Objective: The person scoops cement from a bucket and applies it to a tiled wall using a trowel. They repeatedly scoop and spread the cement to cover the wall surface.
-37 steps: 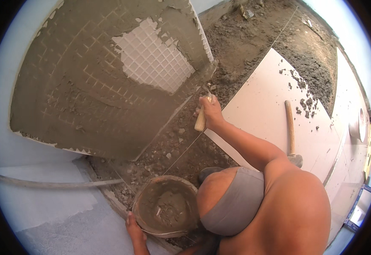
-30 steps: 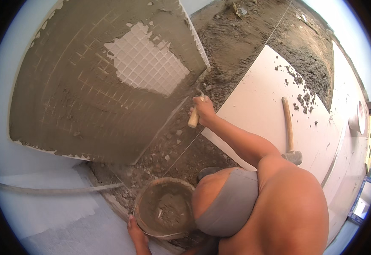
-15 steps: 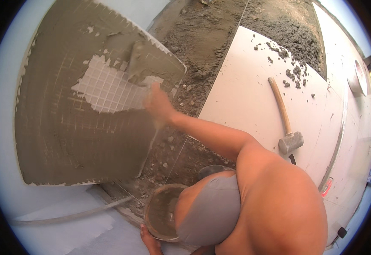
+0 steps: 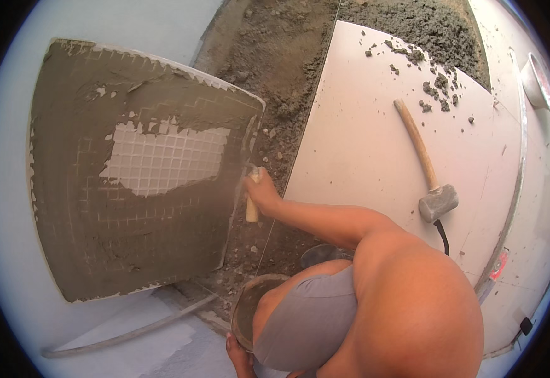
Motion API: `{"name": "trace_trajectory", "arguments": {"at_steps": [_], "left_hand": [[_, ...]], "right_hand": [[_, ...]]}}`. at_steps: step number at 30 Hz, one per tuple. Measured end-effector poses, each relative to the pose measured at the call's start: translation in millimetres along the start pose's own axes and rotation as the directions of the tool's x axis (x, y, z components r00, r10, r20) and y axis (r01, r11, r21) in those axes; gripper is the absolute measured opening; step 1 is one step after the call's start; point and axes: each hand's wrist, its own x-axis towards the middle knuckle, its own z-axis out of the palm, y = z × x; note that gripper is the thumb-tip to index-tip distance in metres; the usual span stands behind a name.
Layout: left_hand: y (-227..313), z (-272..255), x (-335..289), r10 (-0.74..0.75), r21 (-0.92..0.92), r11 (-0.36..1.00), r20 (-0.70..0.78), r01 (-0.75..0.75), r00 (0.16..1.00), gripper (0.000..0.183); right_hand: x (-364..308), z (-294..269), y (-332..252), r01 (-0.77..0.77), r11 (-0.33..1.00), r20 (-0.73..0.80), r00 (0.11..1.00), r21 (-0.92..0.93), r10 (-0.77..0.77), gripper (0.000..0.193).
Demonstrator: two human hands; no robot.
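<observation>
A large tile [image 4: 167, 154] leans against the wall on the left, its gridded back mostly coated in grey mortar. A bare white patch shows near its middle. My right hand [image 4: 263, 192] is closed round the pale handle of a trowel [image 4: 252, 210], beside the tile's right edge. The trowel's blade is seen almost edge-on and is hard to make out. Low in the view, my left hand [image 4: 240, 356] grips the rim of a round bucket [image 4: 244, 315]. My bent leg hides part of the bucket.
A mallet [image 4: 437, 203] with a wooden handle lies on the pale floor tile [image 4: 357, 138] to my right. Crumbs of mortar [image 4: 440, 82] are scattered at its far end. Rough soil [image 4: 268, 50] runs between tile and wall. A white bucket [image 4: 536, 85] stands far right; a hose [image 4: 130, 326] lies lower left.
My right hand has drawn the trowel off the tile's upper middle, toward me and to its right edge. The bare patch has changed outline. My left hand stays at the bucket.
</observation>
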Motion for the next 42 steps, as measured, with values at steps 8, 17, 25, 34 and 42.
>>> {"name": "trace_trajectory", "arguments": {"at_steps": [8,17,25,34,42], "left_hand": [[7,9,-4,-0.023,0.01,1.0,-0.01,0.023,1.0,0.052],[-10,-11,2,-0.078,0.0,0.997,-0.058,0.078,0.995,0.051],[30,36,-23,0.018,0.167,0.986,-0.093,-0.002,0.996,0.048],[-2,2,-11,0.007,0.084,0.996,-0.136,0.004,0.991,0.052],[-18,-10,-1,-0.003,0.037,0.999,-0.18,0.01,0.984,0.055]], "right_hand": [[-17,40,2,0.351,0.808,0.202,0.936,-0.472,-0.289,0.036],[-41,109,-25,0.517,0.662,0.569,0.806,-0.542,-0.163,0.031],[-34,88,16,0.663,0.506,0.706,0.694,-0.552,-0.141,0.027],[-26,80,-78,0.463,0.824,0.489,0.829,-0.326,-0.272,0.03],[-56,136,-76,0.778,0.515,0.791,0.548,-0.361,-0.273,0.03]]}}
